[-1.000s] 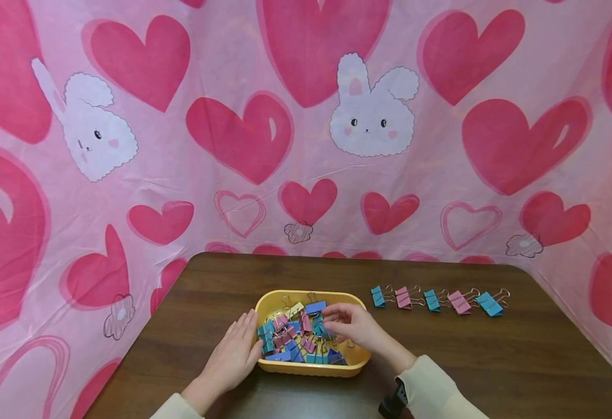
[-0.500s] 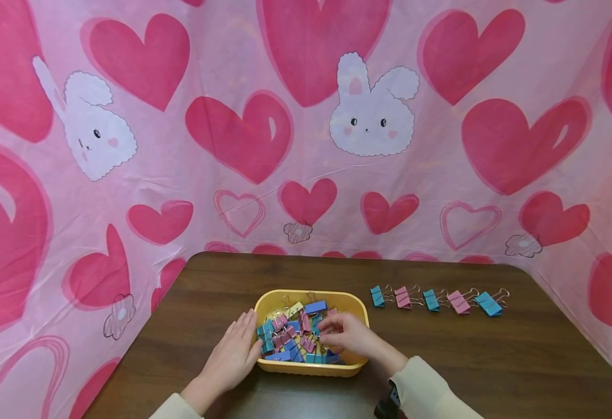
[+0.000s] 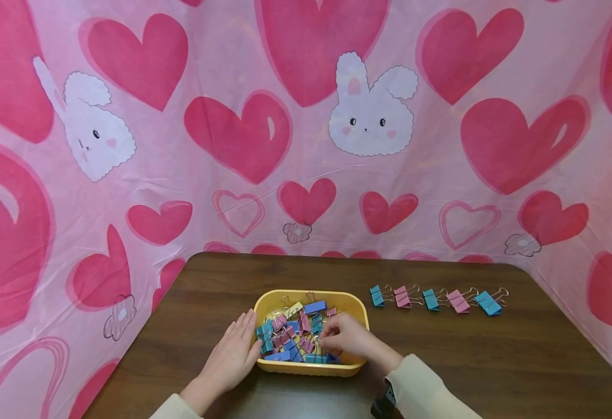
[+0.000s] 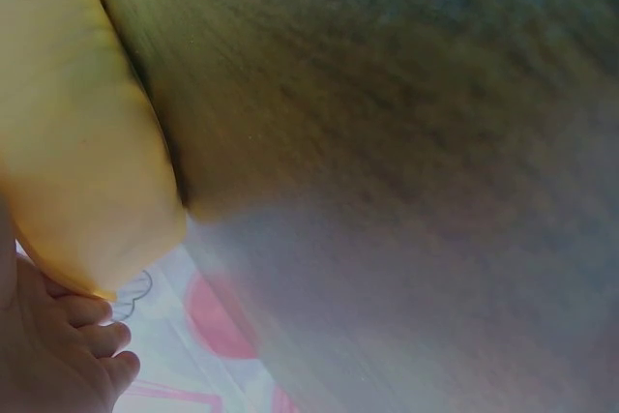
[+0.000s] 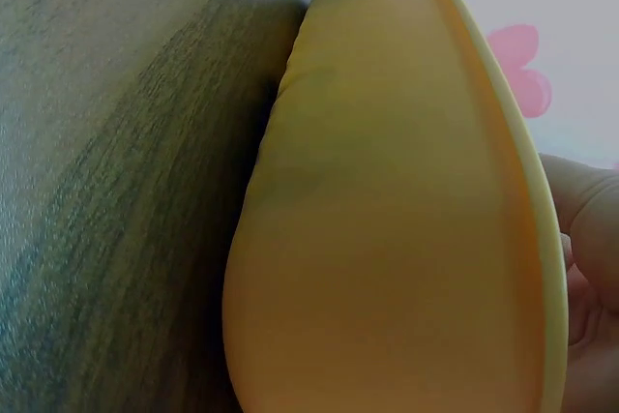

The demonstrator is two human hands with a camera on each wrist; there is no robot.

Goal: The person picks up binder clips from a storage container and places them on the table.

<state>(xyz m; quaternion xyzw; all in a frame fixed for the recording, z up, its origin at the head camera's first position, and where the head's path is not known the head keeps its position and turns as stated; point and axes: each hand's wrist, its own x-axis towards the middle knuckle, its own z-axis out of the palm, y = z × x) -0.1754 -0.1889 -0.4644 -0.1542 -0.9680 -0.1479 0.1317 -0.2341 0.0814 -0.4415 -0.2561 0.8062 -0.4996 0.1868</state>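
Observation:
A yellow plastic tub point(image 3: 306, 369) holds a jumble of binder clips in pink, blue, turquoise and yellow, such as a blue binder clip point(image 3: 315, 307). Flat against the tub's left side rests my left hand point(image 3: 232, 349), its fingers straight. My right hand point(image 3: 350, 336) reaches over the right rim; thumb and forefinger pinch at the wire handle of a clip whose body is mostly hidden. In the left wrist view, my left fingers point(image 4: 102, 340) touch the tub's outer wall point(image 4: 87, 123). The right wrist view has the tub wall point(image 5: 387, 191) covering most of my right hand point(image 5: 592, 239).
Right of the tub, several binder clips lie in a row, turquoise and pink in turn, including a pink clip point(image 3: 459, 302) and a turquoise clip point(image 3: 489, 304). All stand on a dark wooden table point(image 3: 494, 361). A pink heart-print cloth point(image 3: 306, 151) hangs behind it.
My right hand has moved slightly left and down into the tub, and its thumb and fingers have drawn together among the clips. The left hand has stayed put.

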